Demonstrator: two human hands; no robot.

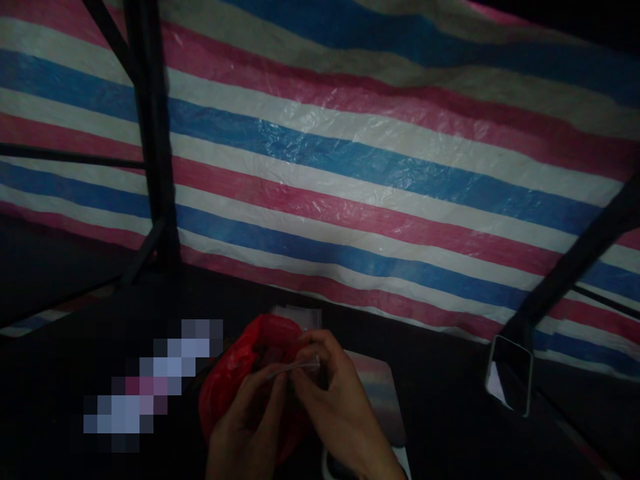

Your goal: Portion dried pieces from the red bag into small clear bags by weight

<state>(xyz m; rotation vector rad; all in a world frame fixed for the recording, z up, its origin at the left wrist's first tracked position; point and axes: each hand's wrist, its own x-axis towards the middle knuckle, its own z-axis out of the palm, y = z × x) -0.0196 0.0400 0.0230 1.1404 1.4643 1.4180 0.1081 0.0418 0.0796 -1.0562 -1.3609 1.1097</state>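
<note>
Both my hands are at the lower middle, pinching a small clear plastic bag [300,365] by its top edge. My left hand [247,417] is closed on the left end of that edge, and my right hand [335,397] grips its right end. Under and behind them is an open red plastic bag [225,373] with dark contents that I cannot make out. My fingers cover part of the red bag and most of the small clear one. Just beyond the red bag lie more clear plastic bags [310,319].
A flat shiny object [383,400] lies right of my right hand. Farther right, a phone [510,377] leans by a dark slanted bar [575,267]. Behind the dark tabletop [440,380] hangs a striped plastic sheet [350,167], with a dark post [153,133] at left. A blurred-out patch covers the left side.
</note>
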